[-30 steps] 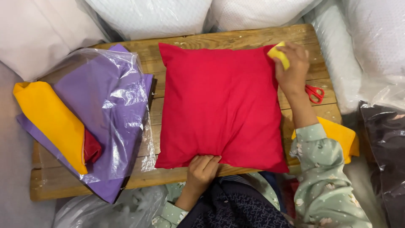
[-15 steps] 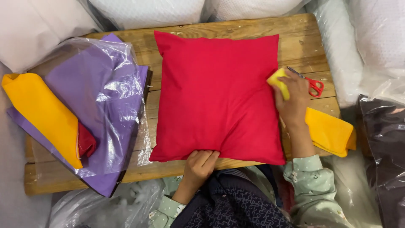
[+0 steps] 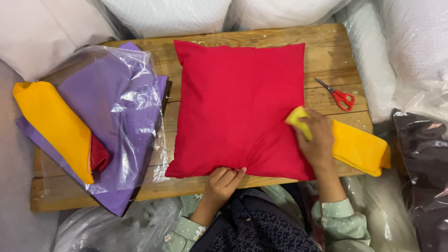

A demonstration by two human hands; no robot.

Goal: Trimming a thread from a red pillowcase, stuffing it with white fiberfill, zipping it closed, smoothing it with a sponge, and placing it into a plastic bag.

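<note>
Several white plastic-wrapped cushions (image 3: 163,14) crowd the far side of a low wooden table (image 3: 326,46), with more wrapped bundles to the right. A red pillow (image 3: 235,102) lies flat at the table's middle. To its left sit folded purple fabric in clear plastic (image 3: 116,107) and a folded yellow cloth (image 3: 56,126); to its right, red-handled scissors (image 3: 338,95) and another folded yellow fabric (image 3: 359,149). The right hand (image 3: 317,140), fingers curled closed, presses a small yellow sponge (image 3: 297,119) against the pillow's right edge. The left hand (image 3: 224,182), fingers bent, pinches the pillow's near edge.
</note>
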